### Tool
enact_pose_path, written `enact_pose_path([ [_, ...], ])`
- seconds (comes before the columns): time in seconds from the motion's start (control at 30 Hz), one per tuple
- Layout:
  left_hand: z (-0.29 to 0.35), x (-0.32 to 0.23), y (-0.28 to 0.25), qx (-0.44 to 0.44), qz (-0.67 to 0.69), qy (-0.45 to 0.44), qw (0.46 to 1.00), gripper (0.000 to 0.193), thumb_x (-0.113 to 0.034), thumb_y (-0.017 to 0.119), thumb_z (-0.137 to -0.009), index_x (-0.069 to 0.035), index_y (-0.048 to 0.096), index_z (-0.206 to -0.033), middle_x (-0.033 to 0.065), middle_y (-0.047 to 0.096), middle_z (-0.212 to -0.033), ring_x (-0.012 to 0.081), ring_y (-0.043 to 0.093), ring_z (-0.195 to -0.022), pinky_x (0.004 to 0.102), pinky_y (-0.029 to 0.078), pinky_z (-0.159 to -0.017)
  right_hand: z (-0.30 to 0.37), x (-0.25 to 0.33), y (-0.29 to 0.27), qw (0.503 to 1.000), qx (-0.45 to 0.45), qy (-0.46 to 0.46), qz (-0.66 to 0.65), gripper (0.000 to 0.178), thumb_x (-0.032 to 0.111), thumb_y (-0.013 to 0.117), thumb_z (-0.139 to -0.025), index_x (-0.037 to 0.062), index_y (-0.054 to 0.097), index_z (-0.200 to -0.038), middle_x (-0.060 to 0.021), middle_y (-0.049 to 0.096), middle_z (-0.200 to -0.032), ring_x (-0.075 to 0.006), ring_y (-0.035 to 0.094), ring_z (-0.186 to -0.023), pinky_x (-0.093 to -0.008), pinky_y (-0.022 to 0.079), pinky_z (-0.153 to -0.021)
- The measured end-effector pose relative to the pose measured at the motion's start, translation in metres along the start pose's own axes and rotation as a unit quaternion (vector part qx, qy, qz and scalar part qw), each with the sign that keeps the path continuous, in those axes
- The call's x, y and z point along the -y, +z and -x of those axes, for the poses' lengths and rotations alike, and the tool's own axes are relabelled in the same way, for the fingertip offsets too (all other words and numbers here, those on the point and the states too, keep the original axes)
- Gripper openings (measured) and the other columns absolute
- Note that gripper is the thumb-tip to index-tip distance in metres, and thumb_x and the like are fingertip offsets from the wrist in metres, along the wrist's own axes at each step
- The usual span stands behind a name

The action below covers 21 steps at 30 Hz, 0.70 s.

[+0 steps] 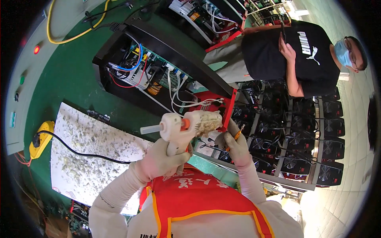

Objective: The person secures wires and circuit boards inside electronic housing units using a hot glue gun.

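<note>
White glue gun [172, 126] near red panel edge [229, 111], green surface [79, 75] leftward

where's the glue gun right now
In the head view, the glue gun is near the centre, held in the left hand, with the right hand to its right.

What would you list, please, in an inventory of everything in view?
Glue gun: one, white, centre
Slim item: one, orange, centre right
Open electronics cases: at least two, black and red, upper middle
Speckled sheet: one, white, left
Cord: one, black, across sheet
Power strip: one, yellow, far left
Long cable: one, yellow, upper left
Fan units: many, black, right
Co-worker: one, black shirt, upper right
Apron: one, red, lower middle
Left hand: one, pale glove, on glue gun
Right hand: one, pale glove, around slim item
</note>
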<state>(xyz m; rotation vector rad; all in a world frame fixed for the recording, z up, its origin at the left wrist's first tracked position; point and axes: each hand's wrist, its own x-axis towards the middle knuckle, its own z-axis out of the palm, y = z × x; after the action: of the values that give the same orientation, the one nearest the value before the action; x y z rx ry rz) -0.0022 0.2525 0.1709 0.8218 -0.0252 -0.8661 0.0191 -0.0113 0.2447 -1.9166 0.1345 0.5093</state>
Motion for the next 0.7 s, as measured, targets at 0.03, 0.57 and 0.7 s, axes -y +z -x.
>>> enact_pose_path([
  [0.03, 0.001, 0.0, 0.001, 0.003, -0.001, -0.001, 1.0, 0.022, -0.009, 0.06, -0.083, 0.0, 0.053, -0.102, 0.0037, 0.056, -0.069, 0.011, 0.056, -0.051, 0.0239, 0.044, -0.044, 0.0, 0.0, 0.0, 1.0, 0.0, 0.003, 0.008, 0.065, 0.038, 0.049, -0.096, 0.0003, 0.028, -0.145, -0.0087, 0.063, -0.089, -0.0101, 0.057, -0.071, -0.0229, 0.045, -0.062],
  [0.57, 0.003, 0.027, -0.008, -0.048, 0.023, 0.022, 0.998, 0.029, -0.004, 0.062, -0.079, 0.005, 0.056, -0.106, 0.0101, 0.064, -0.08, 0.0186, 0.063, -0.062, 0.031, 0.052, -0.058, 0.001, -0.004, 0.001, 1.0, -0.003, -0.004, -0.006, 0.068, 0.037, 0.05, -0.095, 0.0008, 0.024, -0.147, -0.0084, 0.063, -0.096, -0.0112, 0.059, -0.078, -0.023, 0.047, -0.066],
  [0.7, -0.001, 0.021, -0.001, -0.048, 0.083, 0.078, 0.992, 0.029, -0.004, 0.062, -0.08, 0.001, 0.054, -0.107, 0.0074, 0.061, -0.084, 0.0141, 0.061, -0.062, 0.0261, 0.05, -0.054, 0.0, -0.008, 0.003, 1.0, -0.012, -0.025, -0.01, 0.066, 0.036, 0.048, -0.096, 0.0011, 0.024, -0.147, -0.0087, 0.063, -0.096, -0.0112, 0.059, -0.078, -0.0232, 0.047, -0.069],
])
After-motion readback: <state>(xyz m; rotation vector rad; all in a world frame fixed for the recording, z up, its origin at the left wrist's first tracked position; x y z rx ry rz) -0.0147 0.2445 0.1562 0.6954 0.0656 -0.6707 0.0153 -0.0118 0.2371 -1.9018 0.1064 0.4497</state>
